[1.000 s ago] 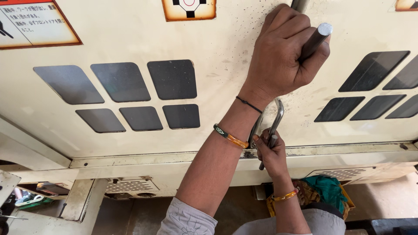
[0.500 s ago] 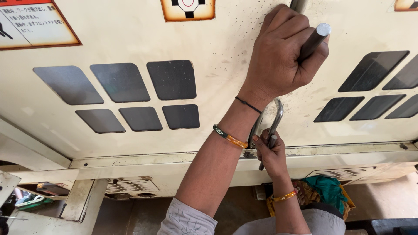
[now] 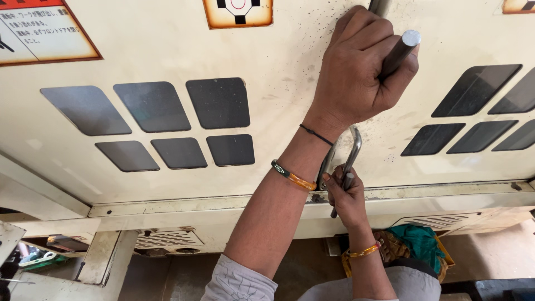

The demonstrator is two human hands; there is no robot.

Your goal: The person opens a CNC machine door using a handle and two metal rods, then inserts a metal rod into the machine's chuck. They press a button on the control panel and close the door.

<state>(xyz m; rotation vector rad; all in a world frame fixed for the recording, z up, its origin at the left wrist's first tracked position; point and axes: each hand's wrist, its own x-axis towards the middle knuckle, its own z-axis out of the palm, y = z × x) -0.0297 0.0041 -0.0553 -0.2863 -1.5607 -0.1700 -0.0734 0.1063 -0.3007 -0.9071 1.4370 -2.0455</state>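
My left hand [image 3: 359, 75] is raised and closed around a grey metal rod [image 3: 402, 49] that juts out from the cream machine panel [image 3: 167, 50]. The rod's flat end shows past my fingers. Just below it, my right hand [image 3: 346, 198] grips a thin bent metal tool [image 3: 351, 159] held against the panel's lower edge, near the seam of a ledge [image 3: 446, 192]. The tool's curved top rises behind my left wrist. Both wrists carry orange bangles.
Dark slanted window cut-outs [image 3: 217, 103] sit left and right [image 3: 473, 92] on the panel. Stickers line the top edge. Below the ledge are a vent grille [image 3: 161, 239], a green cloth in a basket [image 3: 421, 242], and clutter at the lower left [image 3: 33, 259].
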